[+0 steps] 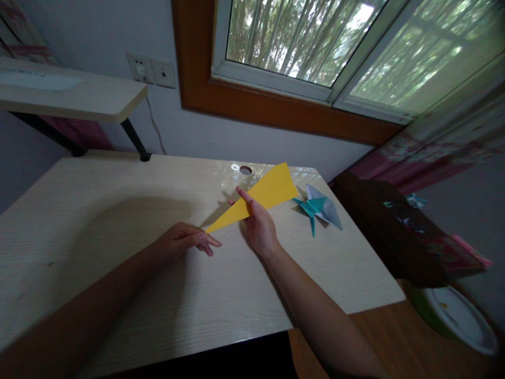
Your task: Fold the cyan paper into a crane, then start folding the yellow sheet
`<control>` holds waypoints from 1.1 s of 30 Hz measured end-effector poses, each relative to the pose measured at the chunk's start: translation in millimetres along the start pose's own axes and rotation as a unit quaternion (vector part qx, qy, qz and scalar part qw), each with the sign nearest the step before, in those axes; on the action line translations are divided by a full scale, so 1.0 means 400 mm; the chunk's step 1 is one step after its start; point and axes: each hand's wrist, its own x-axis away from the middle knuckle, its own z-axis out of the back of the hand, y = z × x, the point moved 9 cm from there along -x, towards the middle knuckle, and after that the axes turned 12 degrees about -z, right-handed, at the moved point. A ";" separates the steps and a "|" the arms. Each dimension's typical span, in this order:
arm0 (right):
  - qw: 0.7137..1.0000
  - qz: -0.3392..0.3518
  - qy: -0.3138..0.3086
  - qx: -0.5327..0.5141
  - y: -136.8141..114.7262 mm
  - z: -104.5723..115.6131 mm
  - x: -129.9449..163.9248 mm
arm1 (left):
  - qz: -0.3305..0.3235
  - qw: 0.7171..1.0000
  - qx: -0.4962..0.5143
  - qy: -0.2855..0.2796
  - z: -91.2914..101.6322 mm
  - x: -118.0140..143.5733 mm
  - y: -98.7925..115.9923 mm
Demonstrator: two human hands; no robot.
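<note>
A folded sheet of yellow paper, long and tapering, is held above the desk between my two hands. Its narrow tip points to the lower left, where my left hand pinches it between thumb and finger. My right hand grips the paper around its middle, with the thumb lying over the upper face and the other fingers partly hidden beneath. The wide end reaches up and right, close to a teal origami crane. Behind the crane lies a pale grey folded paper piece.
The light wooden desk has a round cable hole near its back edge. A raised shelf on black legs stands at the left. Beyond the right edge are a dark wooden cabinet and a round basin-like container.
</note>
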 end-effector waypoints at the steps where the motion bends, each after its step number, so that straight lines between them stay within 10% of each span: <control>1: 1.000 0.001 0.009 -0.009 -0.001 0.008 -0.003 | -0.003 1.000 0.000 0.002 0.001 0.001 0.001; 8: 0.994 0.031 0.067 -0.077 -0.024 0.058 -0.014 | -0.010 0.996 -0.008 0.084 0.031 0.004 0.018; 16: 0.998 -0.004 -0.059 0.003 -0.007 -0.025 0.011 | 0.021 0.978 -0.016 0.208 0.073 0.002 -0.008; 33: 0.981 -0.035 -0.155 0.108 0.021 -0.091 0.042 | 0.082 0.980 -0.167 0.072 0.031 -0.010 -0.014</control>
